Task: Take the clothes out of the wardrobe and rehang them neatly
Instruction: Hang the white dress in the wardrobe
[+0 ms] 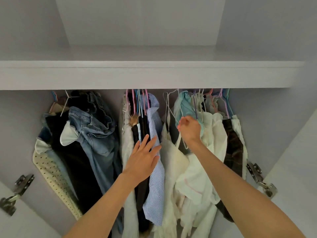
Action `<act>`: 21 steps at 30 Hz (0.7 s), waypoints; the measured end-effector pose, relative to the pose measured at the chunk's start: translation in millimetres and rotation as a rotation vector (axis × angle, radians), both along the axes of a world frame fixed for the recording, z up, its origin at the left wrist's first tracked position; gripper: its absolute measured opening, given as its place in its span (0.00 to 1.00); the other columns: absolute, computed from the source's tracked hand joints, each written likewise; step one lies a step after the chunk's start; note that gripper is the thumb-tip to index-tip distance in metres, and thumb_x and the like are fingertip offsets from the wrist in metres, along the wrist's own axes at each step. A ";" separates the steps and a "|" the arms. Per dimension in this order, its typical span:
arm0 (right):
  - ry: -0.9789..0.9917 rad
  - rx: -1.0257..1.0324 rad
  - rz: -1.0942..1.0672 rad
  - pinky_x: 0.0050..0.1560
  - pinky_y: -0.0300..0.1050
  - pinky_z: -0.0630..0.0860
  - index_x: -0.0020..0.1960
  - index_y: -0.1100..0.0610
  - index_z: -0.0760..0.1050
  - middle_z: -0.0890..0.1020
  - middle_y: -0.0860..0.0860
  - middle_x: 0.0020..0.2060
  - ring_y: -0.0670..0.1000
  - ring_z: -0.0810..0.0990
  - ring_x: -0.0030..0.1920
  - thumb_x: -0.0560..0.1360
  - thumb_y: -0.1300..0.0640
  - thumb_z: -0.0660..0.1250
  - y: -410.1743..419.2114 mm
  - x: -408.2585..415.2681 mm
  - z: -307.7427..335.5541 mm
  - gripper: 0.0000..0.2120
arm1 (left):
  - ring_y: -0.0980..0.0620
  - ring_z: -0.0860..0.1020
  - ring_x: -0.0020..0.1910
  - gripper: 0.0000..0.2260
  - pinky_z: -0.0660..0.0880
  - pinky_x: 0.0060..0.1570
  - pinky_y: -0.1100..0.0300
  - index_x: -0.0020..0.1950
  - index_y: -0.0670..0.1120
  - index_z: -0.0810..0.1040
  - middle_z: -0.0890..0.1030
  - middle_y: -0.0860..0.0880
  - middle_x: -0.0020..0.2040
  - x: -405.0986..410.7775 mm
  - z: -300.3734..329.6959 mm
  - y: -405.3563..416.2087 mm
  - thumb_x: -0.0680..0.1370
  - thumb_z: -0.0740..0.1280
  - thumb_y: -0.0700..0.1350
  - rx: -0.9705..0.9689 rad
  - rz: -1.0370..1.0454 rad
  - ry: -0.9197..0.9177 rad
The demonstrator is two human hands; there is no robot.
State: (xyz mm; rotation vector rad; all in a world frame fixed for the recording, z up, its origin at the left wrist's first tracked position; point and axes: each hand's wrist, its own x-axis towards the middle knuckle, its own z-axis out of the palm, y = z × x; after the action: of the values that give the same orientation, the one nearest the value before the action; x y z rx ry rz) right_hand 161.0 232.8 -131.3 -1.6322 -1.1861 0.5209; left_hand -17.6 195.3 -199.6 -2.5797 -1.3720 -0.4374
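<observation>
Overhead, the white wardrobe shelf [145, 74] hides the rail, so only the tops of the coloured wire hangers [139, 100] poke out beneath its front edge, and what they hook onto cannot be seen. Both forearms enter from the bottom edge, cut off below the elbow. The lower ends of all the garments run out of view or blur together.

The left hand [144, 157] is flat with its fingers straight and spread, pressing against the blue-and-white striped shirt [155, 169] that hangs in the middle bunch, beside dark garments and a cream lace piece. It grips nothing. The right hand [189, 130] is curled up among the thin white wire hangers [169, 109] just left of the right-hand bunch; its fingers look closed around a hanger wire above the cream strappy top [173, 160], though motion blur makes the exact hold hard to read.

To the left hang the crumpled blue denim jeans [92, 127] over black cloth, with a cream dotted garment [51, 170] at the outer edge. To the right hang pale cream and mint tops [212, 134] and a dark brown glossy piece [232, 148].

Pale grey wardrobe walls surround the clothes, and metal door hinges [260, 179] sit on the open doors at either side.
</observation>
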 end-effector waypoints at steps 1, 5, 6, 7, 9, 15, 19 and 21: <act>0.002 -0.004 -0.015 0.52 0.54 0.76 0.39 0.58 0.75 0.81 0.60 0.41 0.62 0.79 0.46 0.73 0.67 0.57 11.2 1.7 -1.5 0.10 | 0.40 0.70 0.66 0.19 0.70 0.60 0.43 0.58 0.48 0.79 0.75 0.45 0.65 -0.4 -1.6 1.8 0.77 0.52 0.50 0.006 -0.005 -0.012; 0.016 -0.052 -0.069 0.55 0.53 0.75 0.47 0.63 0.78 0.82 0.61 0.47 0.61 0.79 0.50 0.75 0.66 0.58 38.4 3.1 -12.5 0.10 | 0.42 0.65 0.70 0.17 0.65 0.63 0.45 0.54 0.47 0.79 0.73 0.46 0.67 -8.9 -13.2 7.1 0.78 0.52 0.50 0.079 -0.005 -0.038; 0.012 -0.070 -0.084 0.54 0.51 0.74 0.48 0.63 0.78 0.82 0.61 0.48 0.61 0.79 0.51 0.75 0.65 0.58 40.8 3.1 -15.8 0.10 | 0.44 0.63 0.71 0.17 0.63 0.64 0.44 0.54 0.47 0.79 0.72 0.46 0.67 -11.8 -15.6 7.8 0.77 0.53 0.49 0.084 -0.005 -0.042; -0.010 -0.093 -0.103 0.53 0.48 0.74 0.49 0.63 0.78 0.82 0.61 0.48 0.61 0.79 0.52 0.76 0.64 0.59 41.5 3.3 -20.1 0.10 | 0.45 0.61 0.71 0.17 0.62 0.64 0.44 0.54 0.47 0.79 0.72 0.46 0.67 -14.7 -18.7 9.5 0.77 0.53 0.49 0.094 -0.009 -0.054; -0.072 -0.110 -0.152 0.50 0.46 0.71 0.50 0.63 0.78 0.82 0.60 0.48 0.60 0.78 0.52 0.77 0.62 0.59 41.3 6.2 -27.2 0.10 | 0.46 0.59 0.71 0.17 0.61 0.65 0.43 0.53 0.47 0.79 0.72 0.47 0.68 -19.8 -20.8 11.6 0.77 0.52 0.49 0.097 -0.015 -0.068; -0.100 -0.080 -0.326 0.52 0.47 0.70 0.54 0.66 0.78 0.80 0.64 0.52 0.62 0.78 0.54 0.79 0.59 0.58 36.5 40.5 -24.6 0.14 | 0.47 0.56 0.72 0.17 0.58 0.65 0.41 0.54 0.48 0.79 0.71 0.47 0.68 -18.9 -22.2 15.0 0.77 0.52 0.48 0.091 0.001 -0.072; -0.148 -0.059 -0.380 0.51 0.48 0.69 0.52 0.67 0.78 0.81 0.65 0.50 0.62 0.78 0.53 0.80 0.59 0.57 35.5 59.7 -27.2 0.15 | 0.47 0.56 0.73 0.17 0.58 0.66 0.41 0.55 0.49 0.78 0.71 0.49 0.68 -20.1 -21.8 18.0 0.77 0.52 0.48 0.094 -0.001 -0.072; -0.189 -0.051 -0.364 0.49 0.48 0.69 0.51 0.68 0.78 0.81 0.65 0.49 0.63 0.78 0.52 0.80 0.59 0.57 35.2 59.4 -27.9 0.15 | 0.47 0.56 0.73 0.17 0.58 0.66 0.41 0.55 0.48 0.79 0.71 0.48 0.68 -20.9 -21.2 18.7 0.77 0.52 0.48 0.106 -0.008 -0.083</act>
State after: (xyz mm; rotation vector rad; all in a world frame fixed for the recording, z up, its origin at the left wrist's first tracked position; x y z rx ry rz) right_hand 220.4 268.0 -159.1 -1.9213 -0.9813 0.1694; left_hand -38.5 214.0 -220.8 -2.5080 -1.3270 -0.6073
